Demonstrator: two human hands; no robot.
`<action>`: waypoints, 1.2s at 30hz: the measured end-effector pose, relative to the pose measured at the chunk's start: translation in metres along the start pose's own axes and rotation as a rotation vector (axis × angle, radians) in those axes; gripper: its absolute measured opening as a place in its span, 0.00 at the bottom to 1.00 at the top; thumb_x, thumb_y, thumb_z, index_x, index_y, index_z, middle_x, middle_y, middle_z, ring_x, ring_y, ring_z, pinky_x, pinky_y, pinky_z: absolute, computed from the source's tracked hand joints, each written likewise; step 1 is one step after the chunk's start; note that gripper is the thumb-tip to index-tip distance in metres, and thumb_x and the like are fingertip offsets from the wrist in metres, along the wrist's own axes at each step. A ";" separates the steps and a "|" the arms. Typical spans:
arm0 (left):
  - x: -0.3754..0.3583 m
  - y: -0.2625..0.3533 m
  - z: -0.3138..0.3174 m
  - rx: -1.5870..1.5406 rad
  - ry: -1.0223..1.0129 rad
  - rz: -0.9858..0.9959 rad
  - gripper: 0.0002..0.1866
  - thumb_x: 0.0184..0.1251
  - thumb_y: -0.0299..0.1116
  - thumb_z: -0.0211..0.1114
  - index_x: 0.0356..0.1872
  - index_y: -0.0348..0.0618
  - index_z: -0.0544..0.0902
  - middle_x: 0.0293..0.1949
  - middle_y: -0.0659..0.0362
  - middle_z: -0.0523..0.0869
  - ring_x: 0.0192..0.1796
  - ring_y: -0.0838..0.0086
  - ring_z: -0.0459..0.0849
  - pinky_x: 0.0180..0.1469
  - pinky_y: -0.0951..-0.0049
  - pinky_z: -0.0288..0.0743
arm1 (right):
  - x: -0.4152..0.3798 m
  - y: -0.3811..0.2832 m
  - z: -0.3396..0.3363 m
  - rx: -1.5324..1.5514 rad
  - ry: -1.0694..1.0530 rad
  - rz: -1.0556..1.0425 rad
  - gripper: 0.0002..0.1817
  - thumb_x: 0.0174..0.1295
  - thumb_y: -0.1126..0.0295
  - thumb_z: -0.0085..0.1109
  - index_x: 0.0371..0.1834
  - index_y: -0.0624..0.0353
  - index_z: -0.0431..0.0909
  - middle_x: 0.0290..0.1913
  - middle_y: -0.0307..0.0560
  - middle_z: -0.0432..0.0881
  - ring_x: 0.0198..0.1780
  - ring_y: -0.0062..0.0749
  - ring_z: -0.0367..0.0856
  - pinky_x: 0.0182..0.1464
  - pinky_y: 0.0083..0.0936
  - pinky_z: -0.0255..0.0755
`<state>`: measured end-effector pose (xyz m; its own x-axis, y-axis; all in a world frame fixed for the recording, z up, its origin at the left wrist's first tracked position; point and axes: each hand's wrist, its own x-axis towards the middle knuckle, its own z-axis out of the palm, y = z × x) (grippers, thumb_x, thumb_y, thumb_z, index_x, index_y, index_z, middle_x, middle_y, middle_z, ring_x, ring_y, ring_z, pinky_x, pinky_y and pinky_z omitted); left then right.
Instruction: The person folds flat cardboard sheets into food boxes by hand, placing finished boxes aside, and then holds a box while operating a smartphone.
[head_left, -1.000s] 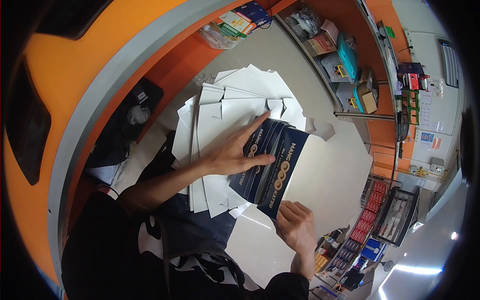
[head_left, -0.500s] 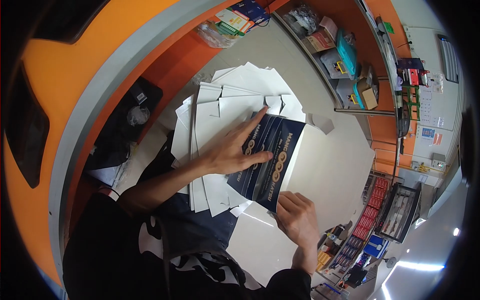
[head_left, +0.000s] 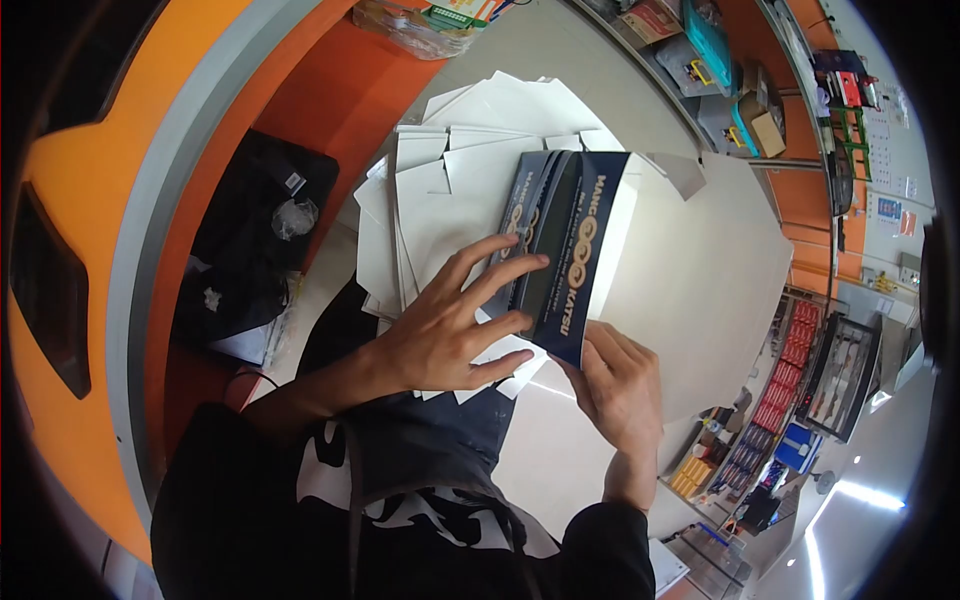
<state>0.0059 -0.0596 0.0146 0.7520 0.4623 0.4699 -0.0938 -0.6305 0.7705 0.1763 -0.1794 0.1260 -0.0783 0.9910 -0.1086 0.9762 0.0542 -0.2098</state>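
A dark blue printed carton (head_left: 575, 240) with gold circles and lettering lies over a stack of white cardboard sheets (head_left: 480, 175). Its panels are partly folded up along creases. My left hand (head_left: 460, 320) has its fingers spread, with fingertips on the carton's left panels. At the carton's lower right corner, my right hand (head_left: 618, 385) pinches the edge between thumb and curled fingers. The white sheets rest close to my lap and fan out under and beyond the carton.
An orange counter (head_left: 130, 230) with a grey edge curves along the left. Black bags (head_left: 250, 220) lie beneath it. Shelves with teal-lidded boxes (head_left: 712, 45) stand at the upper right. Red packs (head_left: 790, 365) line a rack on the right. A ceiling light glows lower right.
The carton's left panels have risen and folded closer to its right panel. My left hand has slid down with its fingers spreading. The whole view has shifted slightly.
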 end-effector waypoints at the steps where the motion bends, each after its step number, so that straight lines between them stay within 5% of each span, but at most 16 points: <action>1: -0.003 0.000 0.000 0.001 -0.015 0.000 0.15 0.51 0.36 0.81 0.34 0.41 0.86 0.69 0.48 0.69 0.73 0.47 0.64 0.73 0.49 0.63 | 0.002 -0.001 0.000 0.005 0.026 -0.009 0.17 0.52 0.77 0.67 0.47 0.61 0.80 0.50 0.44 0.84 0.46 0.37 0.87 0.38 0.31 0.81; 9: -0.014 -0.008 0.017 -0.121 0.098 0.054 0.07 0.54 0.24 0.76 0.32 0.37 0.86 0.64 0.48 0.73 0.69 0.48 0.70 0.69 0.54 0.70 | 0.007 -0.007 0.019 0.000 0.159 0.010 0.17 0.51 0.78 0.67 0.47 0.60 0.78 0.51 0.45 0.85 0.48 0.38 0.87 0.39 0.31 0.81; 19: -0.015 -0.015 0.013 -0.133 0.115 0.012 0.15 0.47 0.23 0.81 0.33 0.40 0.83 0.63 0.44 0.72 0.68 0.46 0.73 0.67 0.53 0.71 | -0.004 -0.005 0.019 0.107 0.141 0.026 0.13 0.51 0.79 0.65 0.40 0.58 0.78 0.54 0.48 0.85 0.52 0.44 0.86 0.48 0.36 0.81; 24: -0.012 -0.014 0.009 -0.182 0.104 -0.018 0.21 0.53 0.28 0.80 0.47 0.43 0.81 0.66 0.46 0.70 0.70 0.49 0.70 0.69 0.55 0.70 | -0.008 -0.004 0.017 0.126 0.114 -0.012 0.12 0.52 0.78 0.66 0.40 0.58 0.79 0.54 0.47 0.86 0.53 0.44 0.86 0.49 0.36 0.81; 29: 0.021 -0.030 0.001 -0.661 0.346 -0.281 0.38 0.59 0.31 0.73 0.70 0.38 0.66 0.70 0.43 0.67 0.74 0.53 0.66 0.73 0.56 0.61 | -0.014 -0.004 0.019 0.136 0.089 -0.018 0.13 0.51 0.77 0.67 0.41 0.58 0.80 0.55 0.47 0.85 0.52 0.45 0.86 0.51 0.37 0.82; 32: 0.062 -0.039 -0.006 -0.416 0.268 -0.241 0.41 0.58 0.30 0.72 0.73 0.36 0.62 0.71 0.44 0.67 0.74 0.55 0.66 0.74 0.60 0.61 | -0.017 -0.005 0.017 0.118 0.059 -0.048 0.14 0.49 0.80 0.66 0.41 0.59 0.80 0.54 0.49 0.85 0.53 0.46 0.85 0.54 0.39 0.82; 36: 0.077 -0.050 0.003 -0.369 0.177 -0.286 0.32 0.61 0.22 0.66 0.69 0.38 0.71 0.64 0.46 0.78 0.67 0.59 0.76 0.70 0.64 0.68 | -0.025 -0.002 0.016 0.116 0.030 -0.052 0.16 0.46 0.81 0.67 0.41 0.61 0.81 0.54 0.50 0.85 0.55 0.49 0.84 0.60 0.44 0.80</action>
<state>0.0703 0.0052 0.0110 0.6621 0.7032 0.2591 -0.1491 -0.2152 0.9651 0.1731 -0.2066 0.1138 -0.1203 0.9905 -0.0660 0.9409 0.0925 -0.3259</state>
